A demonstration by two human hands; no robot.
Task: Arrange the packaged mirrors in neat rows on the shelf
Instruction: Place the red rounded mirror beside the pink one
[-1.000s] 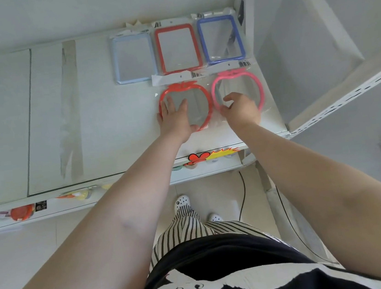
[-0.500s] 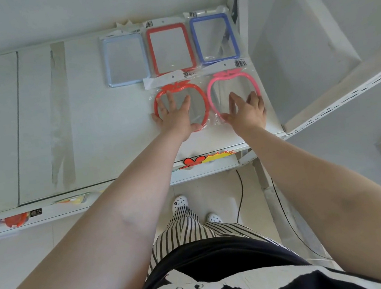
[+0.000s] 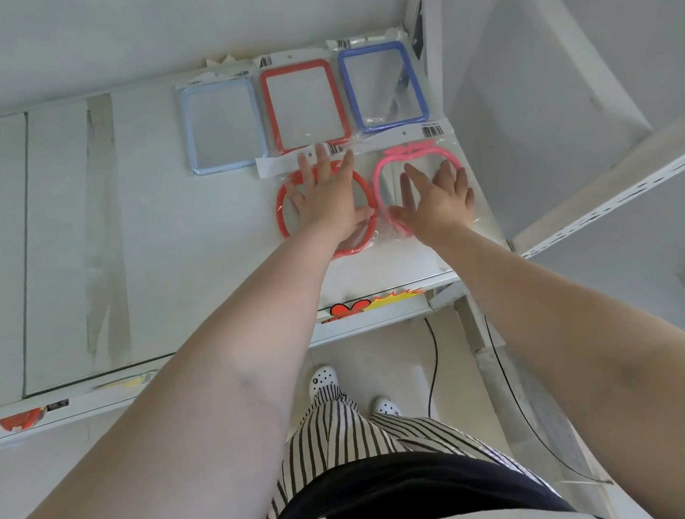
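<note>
While both hands lie flat, fingers spread, nothing grasped, left hand [image 3: 331,200] presses the red apple mirror [image 3: 286,212], right hand [image 3: 439,200] the pink apple mirror [image 3: 383,168]. Both sit side by side on the shelf [image 3: 165,238], stalk ends and header cards toward the back wall. Behind: light-blue mirror [image 3: 223,125], red rectangular mirror [image 3: 304,104], blue mirror [image 3: 383,86], long axes front-to-back.

1. Left hand [image 3: 331,200] lies flat, fingers spread, and hides most of the red round mirror [image 3: 284,217]; glass unseen.
2. Right hand [image 3: 437,200] covers the lower half of the pink mirror [image 3: 389,163].
3. Barcode label [image 3: 432,131] beyond right hand: digits too small.
4. Both arms cut off by bottom edge.
</note>
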